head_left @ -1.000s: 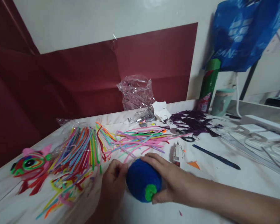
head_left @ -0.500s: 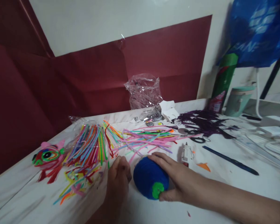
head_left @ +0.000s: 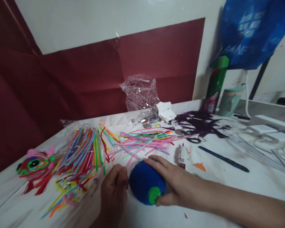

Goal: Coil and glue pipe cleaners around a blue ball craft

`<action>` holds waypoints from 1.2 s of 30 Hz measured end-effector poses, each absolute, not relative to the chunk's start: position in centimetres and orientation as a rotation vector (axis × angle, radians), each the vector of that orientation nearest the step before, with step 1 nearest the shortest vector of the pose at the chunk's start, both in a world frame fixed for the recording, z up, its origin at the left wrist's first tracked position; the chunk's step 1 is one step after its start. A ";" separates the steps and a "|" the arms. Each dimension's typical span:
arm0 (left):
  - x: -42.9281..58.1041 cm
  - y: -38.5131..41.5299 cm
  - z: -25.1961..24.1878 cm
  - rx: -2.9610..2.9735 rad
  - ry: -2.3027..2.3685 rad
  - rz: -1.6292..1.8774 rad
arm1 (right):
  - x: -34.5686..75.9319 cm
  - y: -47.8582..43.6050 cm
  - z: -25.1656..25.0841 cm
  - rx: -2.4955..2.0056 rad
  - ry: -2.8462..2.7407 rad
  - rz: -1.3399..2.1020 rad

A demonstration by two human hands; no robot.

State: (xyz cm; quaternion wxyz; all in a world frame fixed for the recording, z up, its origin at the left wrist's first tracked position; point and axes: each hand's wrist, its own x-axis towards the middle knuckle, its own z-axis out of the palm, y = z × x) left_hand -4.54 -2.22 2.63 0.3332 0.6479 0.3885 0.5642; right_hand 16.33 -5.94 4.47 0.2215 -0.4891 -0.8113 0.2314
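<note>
A round blue ball (head_left: pixel 146 182) with a green patch (head_left: pixel 154 195) on its lower right side rests on the white marbled table (head_left: pixel 142 218). My right hand (head_left: pixel 167 180) is wrapped round its right side, fingers over the top and thumb beside the green patch. Just left of the ball, my left hand (head_left: pixel 115 186) is closed with its fingers curled; whatever it may hold is hidden. Colourful fuzzy sticks (head_left: pixel 82 152) lie fanned out beyond it, partly in a clear bag. At the left sits a colourful animal figure (head_left: pixel 35 166) with red tassels.
Loose pink sticks (head_left: pixel 144 141) lie behind the ball. A white glue gun (head_left: pixel 183 153), an orange piece (head_left: pixel 199 166), a dark blue stick (head_left: pixel 223 158) and purple strands (head_left: pixel 199 123) are to the right. Farther right are a mint cup (head_left: pixel 230 103) and white cables (head_left: pixel 263 147).
The whole view has shifted, so things appear farther left. My right hand keeps its hold on the ball, and my left hand stays closed beside it.
</note>
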 end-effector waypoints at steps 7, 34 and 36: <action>-3.9 -2.2 2.2 1.818 1.101 1.515 | 16.2 -6.0 4.7 -1.385 -2.214 0.624; -3.2 -3.4 0.9 1.772 1.041 1.131 | 16.3 -5.8 3.0 -1.322 -2.053 0.566; -3.1 -3.7 1.1 1.765 1.096 1.153 | 16.3 -5.8 2.8 -1.333 -2.074 0.517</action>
